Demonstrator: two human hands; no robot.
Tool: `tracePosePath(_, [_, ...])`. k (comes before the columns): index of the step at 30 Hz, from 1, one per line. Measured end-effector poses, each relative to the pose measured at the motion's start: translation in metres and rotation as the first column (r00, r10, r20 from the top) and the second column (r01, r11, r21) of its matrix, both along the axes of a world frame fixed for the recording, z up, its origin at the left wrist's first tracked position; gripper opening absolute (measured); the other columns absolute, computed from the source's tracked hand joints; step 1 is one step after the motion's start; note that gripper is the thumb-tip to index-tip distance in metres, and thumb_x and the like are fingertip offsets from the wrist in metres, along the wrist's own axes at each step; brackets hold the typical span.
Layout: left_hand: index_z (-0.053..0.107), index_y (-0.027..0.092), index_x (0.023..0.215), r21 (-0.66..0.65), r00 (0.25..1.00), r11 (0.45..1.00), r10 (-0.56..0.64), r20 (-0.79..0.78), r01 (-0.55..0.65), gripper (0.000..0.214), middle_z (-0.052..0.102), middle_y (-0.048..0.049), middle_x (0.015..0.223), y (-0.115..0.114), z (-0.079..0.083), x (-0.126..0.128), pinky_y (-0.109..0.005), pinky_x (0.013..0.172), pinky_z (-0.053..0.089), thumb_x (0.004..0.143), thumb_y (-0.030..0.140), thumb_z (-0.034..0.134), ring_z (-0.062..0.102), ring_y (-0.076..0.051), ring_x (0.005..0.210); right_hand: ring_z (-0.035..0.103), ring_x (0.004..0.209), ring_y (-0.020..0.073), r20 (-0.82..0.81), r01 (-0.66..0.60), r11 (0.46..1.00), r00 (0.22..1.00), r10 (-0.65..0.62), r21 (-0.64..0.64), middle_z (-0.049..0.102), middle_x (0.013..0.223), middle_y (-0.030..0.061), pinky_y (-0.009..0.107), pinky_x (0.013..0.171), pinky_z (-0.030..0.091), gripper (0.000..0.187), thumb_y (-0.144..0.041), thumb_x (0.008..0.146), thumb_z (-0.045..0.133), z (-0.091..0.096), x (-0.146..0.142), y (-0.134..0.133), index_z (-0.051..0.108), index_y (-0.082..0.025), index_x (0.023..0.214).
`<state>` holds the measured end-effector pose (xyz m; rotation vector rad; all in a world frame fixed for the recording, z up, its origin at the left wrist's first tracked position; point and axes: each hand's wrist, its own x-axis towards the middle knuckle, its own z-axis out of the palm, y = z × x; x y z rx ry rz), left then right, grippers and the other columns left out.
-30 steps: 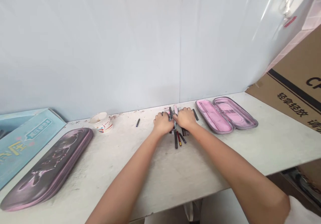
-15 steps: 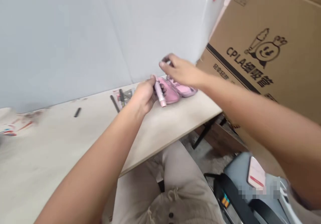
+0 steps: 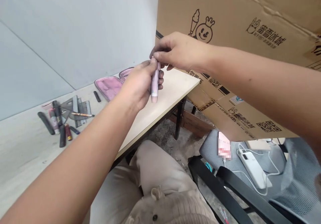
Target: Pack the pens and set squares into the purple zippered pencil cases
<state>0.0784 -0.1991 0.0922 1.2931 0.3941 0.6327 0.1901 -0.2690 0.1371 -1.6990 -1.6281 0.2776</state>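
Note:
My left hand is closed around a thick, pale pink pen, held upright with its rounded lower end pointing at me. At the pen's top end, my right hand pinches with thumb and fingertips. The fingers partly hide that end, so I cannot tell whether a cap is there. Behind my left hand, an opened pink zip case lies on the table, partly covered by the hand.
On the table at left lie several markers, a pencil, clear rulers and a black cap-like piece. A large cardboard box stands at right. A chair holds a phone and a white power bank.
My right hand has come from above the pink case to the top of the pen. My view has turned right, and the left hand still grips the pen.

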Motion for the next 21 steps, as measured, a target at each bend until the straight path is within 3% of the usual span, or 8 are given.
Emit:
tracePosePath(5, [0.046, 0.02, 0.072, -0.015, 0.999, 0.999, 0.037, 0.026, -0.037, 0.018, 0.041, 0.0033, 0.051, 0.015, -0.005, -0.013, -0.019, 0.037, 0.027, 0.086, 0.031, 0.047, 0.038, -0.007, 0.04, 0.055, 0.085, 0.0119, 0.046, -0.001, 0.999, 0.999, -0.001, 0.046, 0.063, 0.081, -0.0012, 0.029, 0.088, 0.045, 0.007, -0.014, 0.08, 0.055, -0.007, -0.015, 0.025, 0.059, -0.019, 0.078])
tracePosePath(10, [0.04, 0.021, 0.074, 0.05, 0.995, 0.997, 0.048, 0.091, -0.053, 0.018, 0.032, 0.0068, 0.048, 0.042, -0.008, -0.043, -0.016, 0.035, 0.014, 0.087, 0.032, 0.044, 0.027, -0.004, 0.036, 0.055, 0.09, 0.01, 0.065, -0.096, 0.987, 0.994, 0.088, 0.13, 0.064, 0.092, -0.0011, 0.024, 0.088, 0.044, 0.015, -0.011, 0.084, 0.047, -0.011, -0.041, 0.06, 0.059, -0.02, 0.083])
tracePosePath(15, [0.04, 0.02, 0.076, 0.048, 0.973, 0.972, 0.232, -0.011, -0.231, 0.025, 0.028, 0.0095, 0.047, 0.07, -0.012, -0.098, -0.015, 0.034, 0.009, 0.083, 0.043, 0.049, 0.02, -0.002, 0.033, 0.057, 0.082, 0.011, -0.081, -0.256, 0.948, 0.958, 0.274, 0.189, 0.064, 0.088, 0.0014, 0.027, 0.083, 0.046, 0.016, -0.012, 0.084, 0.045, -0.027, -0.086, 0.108, 0.06, -0.014, 0.089])
tracePosePath(21, [0.038, 0.02, 0.072, 0.01, 0.906, 0.907, 0.42, -0.055, -0.42, 0.031, 0.023, 0.0108, 0.046, 0.097, -0.016, -0.175, -0.013, 0.032, 0.01, 0.08, 0.047, 0.052, 0.019, -0.002, 0.032, 0.057, 0.085, 0.0125, -0.226, -0.444, 0.864, 0.84, 0.493, 0.237, 0.065, 0.09, 0.0032, 0.032, 0.086, 0.045, 0.021, -0.017, 0.083, 0.045, -0.043, -0.158, 0.163, 0.062, -0.014, 0.094])
